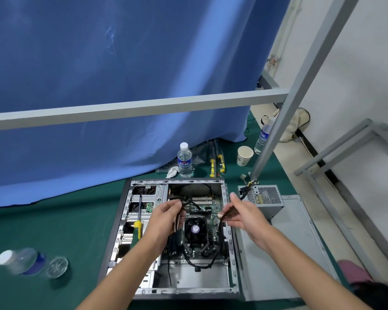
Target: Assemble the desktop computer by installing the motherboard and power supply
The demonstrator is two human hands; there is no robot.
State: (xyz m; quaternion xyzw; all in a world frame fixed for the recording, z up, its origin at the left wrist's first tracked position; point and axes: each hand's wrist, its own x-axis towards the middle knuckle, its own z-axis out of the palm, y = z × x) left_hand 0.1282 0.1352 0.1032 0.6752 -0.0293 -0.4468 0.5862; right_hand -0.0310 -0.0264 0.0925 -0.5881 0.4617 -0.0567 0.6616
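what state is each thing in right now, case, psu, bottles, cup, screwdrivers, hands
computer case: on its side, open, motherboard inside
power supply: outside the case, on the side panel
left hand: gripping black cable
right hand: pinching cable connector
screwdriver: lying in the case
near bottle: lying down, capped
far bottle: upright, capped
paper cup: upright

Blue curtain (99, 74), grey metal frame (143, 106), green table cover (54, 220), white wall (356, 74).

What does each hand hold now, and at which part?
Left hand grips a black cable along its length; right hand pinches another black cable near its white connector.
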